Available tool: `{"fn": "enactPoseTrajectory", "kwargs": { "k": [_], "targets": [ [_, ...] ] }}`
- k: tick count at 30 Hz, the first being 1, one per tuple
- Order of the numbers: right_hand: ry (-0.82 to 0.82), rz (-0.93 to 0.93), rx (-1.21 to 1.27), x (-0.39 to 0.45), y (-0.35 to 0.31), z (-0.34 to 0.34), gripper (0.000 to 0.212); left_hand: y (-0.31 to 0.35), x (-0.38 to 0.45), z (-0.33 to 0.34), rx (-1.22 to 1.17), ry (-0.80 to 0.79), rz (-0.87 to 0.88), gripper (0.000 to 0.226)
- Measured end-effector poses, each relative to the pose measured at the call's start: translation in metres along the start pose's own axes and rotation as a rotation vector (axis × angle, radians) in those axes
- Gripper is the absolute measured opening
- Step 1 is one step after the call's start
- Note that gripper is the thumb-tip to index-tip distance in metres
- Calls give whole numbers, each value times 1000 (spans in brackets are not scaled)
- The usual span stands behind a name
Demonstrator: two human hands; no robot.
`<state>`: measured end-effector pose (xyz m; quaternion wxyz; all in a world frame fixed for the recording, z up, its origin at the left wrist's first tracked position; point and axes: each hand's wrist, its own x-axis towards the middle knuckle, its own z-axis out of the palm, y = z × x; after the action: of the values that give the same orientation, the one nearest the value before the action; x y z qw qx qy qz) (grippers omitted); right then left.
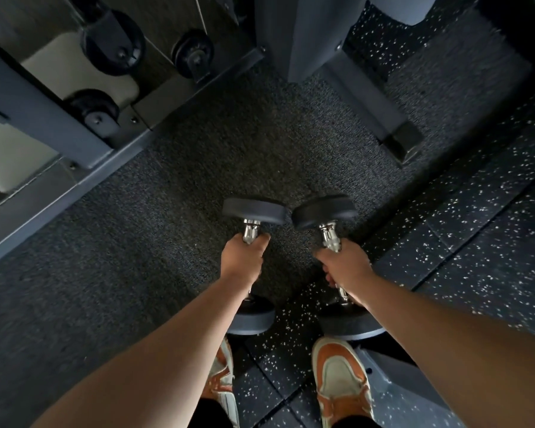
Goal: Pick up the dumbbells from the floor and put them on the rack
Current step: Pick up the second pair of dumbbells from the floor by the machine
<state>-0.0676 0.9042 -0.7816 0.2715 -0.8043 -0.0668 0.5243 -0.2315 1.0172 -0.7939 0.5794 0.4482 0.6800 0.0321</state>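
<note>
Two dumbbells with dark rubber heads and chrome handles hang in front of me above the floor. My left hand (243, 262) is closed around the handle of the left dumbbell (255, 211). My right hand (345, 267) grips the handle of the right dumbbell (323, 211). The far heads of both nearly touch each other. The near heads sit below my wrists, just ahead of my orange and white shoes. No dumbbell rack is recognisable in this view.
A grey machine frame (62, 134) with black pulley wheels runs along the left. A grey post and its foot (383, 118) stand at the upper right. Dark carpet (229, 134) lies ahead, speckled rubber tiles (476, 242) to the right and under my shoes.
</note>
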Motion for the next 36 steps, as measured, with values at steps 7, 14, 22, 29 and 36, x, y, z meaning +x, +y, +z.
{"fn": "enactPoseTrajectory", "kwargs": {
  "k": [7,14,22,29,36],
  "targets": [
    [53,-4,77,-101,-36,-45,19,56,-102,-29,-29,45,-3,30],
    [91,-13,168,-225,-93,-108,13,130,-231,-64,-37,17,8,25],
    [83,-23,255,-371,-161,-179,17,220,-373,-90,-50,-46,17,21],
    [86,-62,286,-502,-199,-228,18,281,-490,-117,-21,-104,92,24],
    [218,-130,294,-599,-189,-245,22,309,-577,-143,103,-257,249,24]
  ]
}}
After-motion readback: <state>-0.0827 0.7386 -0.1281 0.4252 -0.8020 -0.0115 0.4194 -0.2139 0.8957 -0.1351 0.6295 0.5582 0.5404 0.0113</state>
